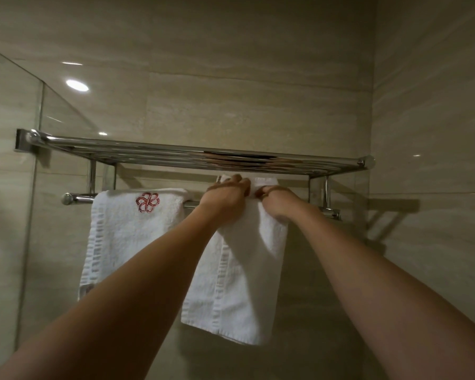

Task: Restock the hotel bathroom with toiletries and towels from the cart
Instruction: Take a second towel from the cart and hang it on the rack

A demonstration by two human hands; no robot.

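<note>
A chrome towel rack is fixed to the tiled wall, with a shelf on top and a rail below. A white towel with a red flower emblem hangs over the rail's left part. Right of it hangs a second white towel, draped over the rail. My left hand grips this towel's top edge at the rail, fingers curled over it. My right hand pinches the same top edge just to the right. Both arms reach up from below.
A glass shower panel stands at the left, meeting the rack's left end. Beige marble tiles cover the back wall and the right side wall. The rack's right bracket sits near the wall corner.
</note>
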